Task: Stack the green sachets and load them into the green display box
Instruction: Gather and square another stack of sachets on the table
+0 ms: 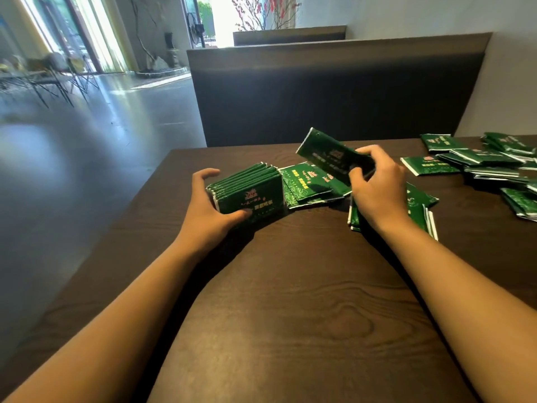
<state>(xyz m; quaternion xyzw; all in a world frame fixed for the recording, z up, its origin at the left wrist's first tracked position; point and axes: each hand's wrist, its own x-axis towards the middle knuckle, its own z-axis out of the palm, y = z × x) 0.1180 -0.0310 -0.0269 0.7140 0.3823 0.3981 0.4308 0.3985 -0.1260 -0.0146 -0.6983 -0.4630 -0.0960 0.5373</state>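
Note:
My left hand grips a stack of several green sachets standing on edge on the dark wooden table, thumb on the front face and fingers behind. My right hand holds a single green sachet lifted and tilted just right of the stack. Between the hands lie loose green sachets flat on the table. More sachets lie partly hidden under my right hand and wrist. I see no green display box.
A spread of loose green sachets covers the table's far right. A dark padded bench back rises behind the table. The table's left edge drops to a shiny floor, with chairs at far left.

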